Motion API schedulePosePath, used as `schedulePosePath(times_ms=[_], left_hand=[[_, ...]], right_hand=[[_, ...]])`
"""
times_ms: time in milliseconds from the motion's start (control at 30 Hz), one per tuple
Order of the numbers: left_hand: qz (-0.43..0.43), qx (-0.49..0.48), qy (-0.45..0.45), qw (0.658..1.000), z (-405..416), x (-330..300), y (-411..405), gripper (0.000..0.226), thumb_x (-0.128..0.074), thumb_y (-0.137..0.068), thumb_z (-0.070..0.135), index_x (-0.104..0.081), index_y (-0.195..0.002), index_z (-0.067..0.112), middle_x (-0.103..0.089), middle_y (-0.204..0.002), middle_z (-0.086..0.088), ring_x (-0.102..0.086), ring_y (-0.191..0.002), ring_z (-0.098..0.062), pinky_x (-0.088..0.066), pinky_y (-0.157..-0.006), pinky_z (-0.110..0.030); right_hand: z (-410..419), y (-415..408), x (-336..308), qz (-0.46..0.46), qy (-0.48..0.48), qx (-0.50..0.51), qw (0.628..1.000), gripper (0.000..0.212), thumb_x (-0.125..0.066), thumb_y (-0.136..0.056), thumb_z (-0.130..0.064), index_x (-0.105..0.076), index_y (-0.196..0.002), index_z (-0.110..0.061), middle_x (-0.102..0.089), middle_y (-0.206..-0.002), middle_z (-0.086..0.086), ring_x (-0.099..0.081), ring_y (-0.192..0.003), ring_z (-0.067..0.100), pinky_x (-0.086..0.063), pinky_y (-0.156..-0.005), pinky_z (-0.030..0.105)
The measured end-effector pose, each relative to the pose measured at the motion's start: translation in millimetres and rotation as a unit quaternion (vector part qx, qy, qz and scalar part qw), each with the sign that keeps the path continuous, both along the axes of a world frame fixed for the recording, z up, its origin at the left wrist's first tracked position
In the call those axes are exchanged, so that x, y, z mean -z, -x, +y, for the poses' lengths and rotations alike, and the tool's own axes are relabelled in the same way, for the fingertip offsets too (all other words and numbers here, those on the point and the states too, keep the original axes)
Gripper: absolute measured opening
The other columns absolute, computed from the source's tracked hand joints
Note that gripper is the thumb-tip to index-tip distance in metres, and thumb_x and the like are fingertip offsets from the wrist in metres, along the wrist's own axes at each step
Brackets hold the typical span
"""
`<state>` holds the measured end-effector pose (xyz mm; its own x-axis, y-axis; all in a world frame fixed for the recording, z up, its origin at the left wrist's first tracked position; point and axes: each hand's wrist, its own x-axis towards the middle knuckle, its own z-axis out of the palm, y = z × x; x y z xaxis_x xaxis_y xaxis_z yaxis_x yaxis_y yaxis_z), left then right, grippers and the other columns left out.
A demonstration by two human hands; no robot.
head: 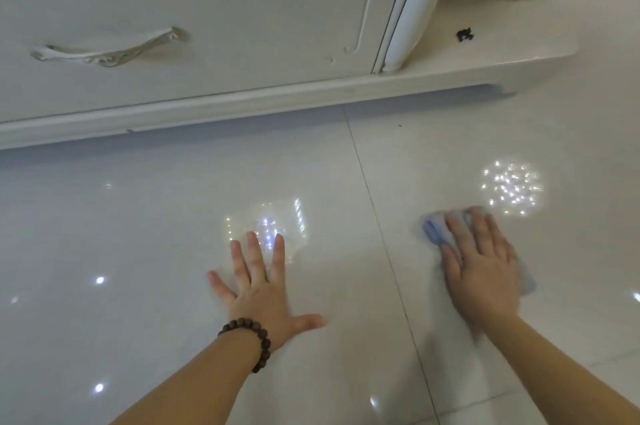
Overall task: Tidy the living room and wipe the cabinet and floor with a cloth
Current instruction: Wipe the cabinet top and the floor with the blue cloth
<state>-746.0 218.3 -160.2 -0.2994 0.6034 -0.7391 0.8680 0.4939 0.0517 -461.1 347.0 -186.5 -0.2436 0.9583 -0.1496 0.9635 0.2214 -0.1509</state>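
My right hand (479, 265) lies flat with straight fingers on a light blue cloth (434, 229), pressing it onto the glossy white floor tiles (138, 251). The cloth shows past the fingertips at upper left and at the hand's right edge. My left hand (265, 289), with a dark bead bracelet on its wrist, rests palm down on the floor with fingers spread and holds nothing. The cream cabinet (207, 26) stands along the far side, its base close above the floor.
A curved metal handle (107, 50) sits on the cabinet's drawer front. A small dark speck of dirt (464, 34) lies on the cabinet's low ledge at right. A tile joint runs between my hands. Ceiling lights reflect on the floor.
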Motion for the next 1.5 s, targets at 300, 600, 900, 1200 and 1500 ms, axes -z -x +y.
schedulePosePath(times_ms=[300,600,900,1200,1500], left_hand=[[-0.011,-0.010,-0.012,1.000,-2,6,-1,0.140,-0.046,-0.050,0.096,0.053,-0.125,0.032,0.061,-0.130,-0.009,0.052,-0.124,-0.036,0.014,-0.104,-0.072],[-0.002,0.000,-0.013,1.000,-2,5,1,0.141,-0.039,-0.046,0.100,0.053,-0.126,0.029,0.060,-0.131,-0.012,0.051,-0.124,-0.037,0.011,-0.104,-0.074],[-0.029,0.007,-0.042,0.999,-20,-9,27,0.136,-0.053,-0.061,0.088,0.046,-0.133,0.028,0.044,-0.148,-0.004,0.037,-0.138,-0.027,0.007,-0.112,-0.064],[0.010,-0.048,-0.028,0.998,-72,-7,24,0.139,-0.043,-0.053,0.096,0.055,-0.120,0.024,0.050,-0.143,-0.009,0.040,-0.136,-0.031,0.006,-0.112,-0.066],[0.014,-0.018,-0.007,1.000,-78,-8,36,0.142,-0.039,-0.050,0.098,0.049,-0.131,0.021,0.054,-0.139,-0.005,0.040,-0.136,-0.029,0.005,-0.110,-0.069]], right_hand=[[106,214,5,0.041,0.029,-0.106,0.993,0.052,-0.030,-0.098,-0.044,-0.019,-0.149,-0.038,-0.009,-0.160,-0.004,-0.004,-0.147,0.022,-0.008,-0.116,0.045],[-1,28,-2,0.006,0.026,0.311,0.950,0.059,-0.030,-0.098,-0.047,-0.016,-0.152,-0.030,-0.004,-0.161,0.007,-0.002,-0.147,0.029,-0.009,-0.116,0.049],[18,219,3,0.040,0.019,-0.210,0.977,0.052,-0.026,-0.098,-0.046,-0.014,-0.149,-0.042,-0.001,-0.161,-0.007,0.002,-0.147,0.018,-0.005,-0.117,0.045],[-29,109,-3,0.000,0.035,0.210,0.977,0.061,-0.036,-0.097,-0.046,-0.011,-0.151,-0.037,0.003,-0.161,0.004,0.001,-0.146,0.031,-0.008,-0.115,0.052],[-63,152,6,0.027,0.004,-0.125,0.992,0.054,-0.029,-0.097,-0.046,-0.015,-0.149,-0.041,-0.006,-0.161,-0.001,0.000,-0.147,0.023,-0.012,-0.115,0.049]])
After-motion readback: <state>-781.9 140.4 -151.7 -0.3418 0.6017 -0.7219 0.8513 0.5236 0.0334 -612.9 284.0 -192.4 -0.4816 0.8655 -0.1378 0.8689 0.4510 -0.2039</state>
